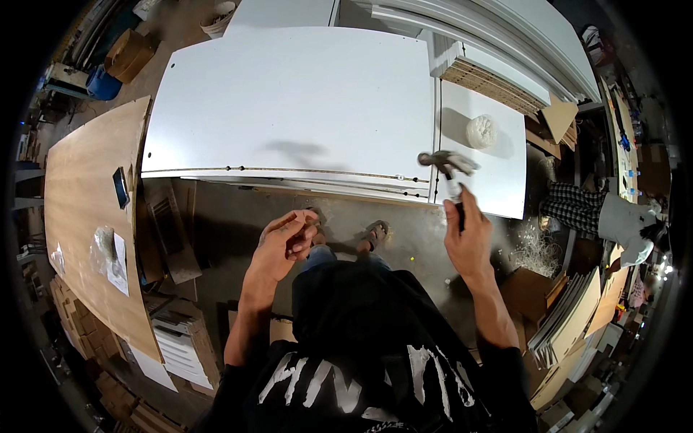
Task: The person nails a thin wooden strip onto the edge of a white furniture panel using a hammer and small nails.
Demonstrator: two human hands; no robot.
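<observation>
My right hand (pixel 468 234) is wrapped round the handle of a claw hammer (pixel 449 166), its metal head raised above the near right part of the white boards. My left hand (pixel 285 242) hangs in front of the near board edge with the fingers curled together; what they hold, if anything, is too small to make out. A large white panel (pixel 289 101) lies flat before me, with dark round fittings along its near edge. More panel edges show beneath it. On the narrower white board (pixel 498 180) to the right sits a clear plastic bag (pixel 482 133), bundled round.
A wooden sheet (pixel 94 216) at left carries a phone (pixel 120 187) and plastic packets. Stacked panels (pixel 498 79) lie at the far right. Shredded white scraps (pixel 535 249) and leaning boards (pixel 570 317) are at right. A person in a checked garment (pixel 574 206) bends beyond them.
</observation>
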